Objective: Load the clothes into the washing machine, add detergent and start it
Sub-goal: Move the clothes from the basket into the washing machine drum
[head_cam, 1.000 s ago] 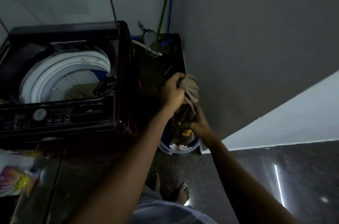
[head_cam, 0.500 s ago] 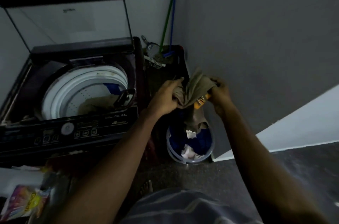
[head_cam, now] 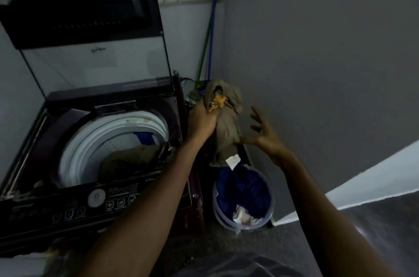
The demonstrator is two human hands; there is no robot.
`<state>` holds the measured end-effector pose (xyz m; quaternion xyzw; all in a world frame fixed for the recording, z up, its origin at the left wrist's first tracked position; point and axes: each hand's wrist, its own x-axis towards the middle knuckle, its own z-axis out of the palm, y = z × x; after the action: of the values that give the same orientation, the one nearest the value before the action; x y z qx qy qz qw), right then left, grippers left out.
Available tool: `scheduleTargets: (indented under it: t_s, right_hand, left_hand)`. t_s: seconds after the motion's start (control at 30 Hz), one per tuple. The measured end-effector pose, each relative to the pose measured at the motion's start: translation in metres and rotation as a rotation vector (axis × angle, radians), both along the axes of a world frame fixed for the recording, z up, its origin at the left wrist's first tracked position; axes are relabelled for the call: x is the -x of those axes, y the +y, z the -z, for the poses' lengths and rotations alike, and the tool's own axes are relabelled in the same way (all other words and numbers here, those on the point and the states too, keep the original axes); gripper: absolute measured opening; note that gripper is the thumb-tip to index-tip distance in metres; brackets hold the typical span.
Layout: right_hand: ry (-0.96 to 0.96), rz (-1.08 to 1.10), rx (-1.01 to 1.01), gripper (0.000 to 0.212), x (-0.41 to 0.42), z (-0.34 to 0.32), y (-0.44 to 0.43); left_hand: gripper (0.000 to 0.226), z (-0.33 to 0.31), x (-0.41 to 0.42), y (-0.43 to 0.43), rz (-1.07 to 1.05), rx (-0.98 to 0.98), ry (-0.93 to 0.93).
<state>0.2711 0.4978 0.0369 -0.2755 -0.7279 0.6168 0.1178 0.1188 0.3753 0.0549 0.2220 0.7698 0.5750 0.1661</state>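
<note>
Left hand (head_cam: 201,121) grips a bunched khaki garment (head_cam: 226,138) just to the right of the washing machine (head_cam: 68,211), with its fingers closed around the upper part of the cloth, near an orange patch. On the machine the lid (head_cam: 84,18) stands raised and the drum (head_cam: 108,138) is uncovered; a brown cloth (head_cam: 129,159) lies inside it. The khaki garment hangs down from the fist, beside the right wall of the machine, and a white label shows at its lower end. Right hand (head_cam: 264,132) is to the right of the garment and apart from it, with the fingers spread wide and holding nothing. Below the garment, on the floor at the front right corner of the machine, stands a bucket (head_cam: 226,223) with blue clothes (head_cam: 244,188) and something white in it.
</note>
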Motion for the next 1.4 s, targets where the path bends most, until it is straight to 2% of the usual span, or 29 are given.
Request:
scheduleTargets:
  t_s: [0.07, 0.1, 0.2, 0.27, 0.37, 0.43, 0.53, 0.63, 0.7, 0.77, 0.87, 0.93, 1.0, 1.1, 1.2, 1.4]
  right_hand:
    - [0.008, -0.082, -0.024, 0.122, 0.009, 0.016, -0.02]
    - [0.047, -0.085, -0.047, 0.115, 0.017, 0.023, -0.03]
    - [0.203, 0.144, -0.031, 0.06, 0.045, 0.026, -0.041]
    - [0.306, 0.313, 0.027, 0.043, 0.064, 0.017, -0.034]
    - [0.397, 0.282, 0.046, 0.049, 0.099, -0.01, -0.032]
    - [0.359, 0.15, 0.0, 0.05, 0.126, -0.024, -0.045]
    - [0.215, 0.03, -0.065, 0.032, 0.165, -0.027, -0.076]
    - [0.115, -0.05, -0.215, 0.026, 0.197, -0.019, -0.106]
    - [0.048, -0.104, -0.33, 0.025, 0.216, -0.012, -0.127]
    - [-0.039, -0.188, -0.414, 0.03, 0.234, -0.002, -0.146]
    - [-0.206, -0.419, -0.539, 0.039, 0.252, 0.016, -0.168]
    - [-0.305, -0.645, -0.631, 0.034, 0.256, 0.03, -0.178]
    - [-0.343, -0.742, -0.669, 0.032, 0.254, 0.043, -0.182]
    - [-0.322, -0.675, -0.673, 0.027, 0.246, 0.057, -0.178]
    - [-0.296, -0.577, -0.704, 0.018, 0.234, 0.061, -0.17]
    - [-0.212, -0.382, -0.699, 0.033, 0.207, 0.056, -0.154]
  left_hand:
    - [0.014, -0.016, 0.005, 0.002, -0.054, -0.137, -0.077]
    - [0.008, -0.021, 0.009, 0.002, -0.067, -0.174, -0.11]
    - [0.013, -0.03, 0.022, -0.012, -0.019, -0.07, -0.11]
    - [0.031, -0.031, 0.034, -0.028, 0.007, 0.101, 0.002]
    - [0.055, -0.027, 0.06, -0.056, 0.029, 0.295, 0.225]
    - [0.05, -0.026, 0.073, -0.075, 0.085, 0.354, 0.23]
    - [0.032, -0.022, 0.096, -0.106, 0.051, 0.453, 0.206]
    - [0.035, -0.014, 0.122, -0.146, -0.028, 0.599, 0.194]
    - [0.05, -0.005, 0.14, -0.174, -0.056, 0.693, 0.151]
    - [0.056, 0.007, 0.154, -0.192, -0.067, 0.789, 0.113]
    - [0.041, 0.036, 0.166, -0.208, -0.071, 0.869, -0.137]
    - [0.04, 0.056, 0.17, -0.223, 0.105, 0.918, -0.305]
    - [0.041, 0.07, 0.174, -0.238, 0.212, 0.958, -0.314]
    - [0.037, 0.08, 0.18, -0.246, 0.21, 0.866, -0.149]
    - [0.028, 0.078, 0.177, -0.24, 0.182, 0.796, -0.064]
    - [0.022, 0.081, 0.153, -0.214, 0.13, 0.705, 0.082]
